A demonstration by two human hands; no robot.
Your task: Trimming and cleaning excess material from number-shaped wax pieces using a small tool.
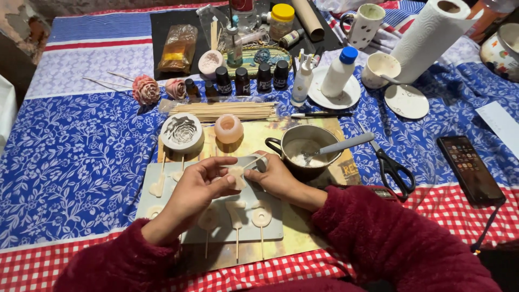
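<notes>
Pinching one small pale cast piece (236, 174) between both hands (197, 186) (273, 176), excess pressure risked snapping it off its thin stick (252, 160).

A small wax piece (236, 176) is pinched between the fingers of the left hand (197, 189) and right hand (273, 176), above a flat tray (270, 230). A pot (304, 151) sits just right of the fingertips, scissors (390, 165) further right. A round mould (182, 132) and stick bundle (223, 111) lie beyond the fingers.

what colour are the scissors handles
Black, on the scissors right of the pot; head view.
</notes>
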